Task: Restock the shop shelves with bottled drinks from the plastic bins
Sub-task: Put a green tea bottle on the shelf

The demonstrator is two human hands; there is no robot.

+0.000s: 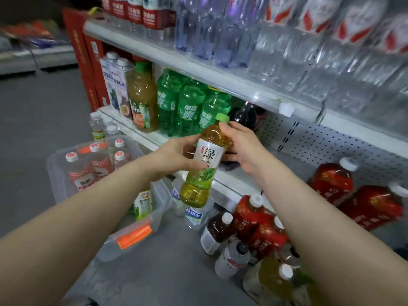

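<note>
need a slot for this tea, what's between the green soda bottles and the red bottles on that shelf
Head view: one dark bottle stands beside the green soda bottles; past it the shelf looks bare up to the red bottles.

Amber tea bottle [204,160] with lime-green cap, white label; orange-latched clear bin [132,237]

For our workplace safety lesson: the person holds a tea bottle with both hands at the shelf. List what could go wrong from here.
1. The tea bottle, tilted between the left hand and right hand, hangs above loose bottles on the floor; a slip would likely drop it onto them.
2. Sliding it onto the shelf could nudge the green soda bottles.
3. The loose bottles could trip a step.
</note>
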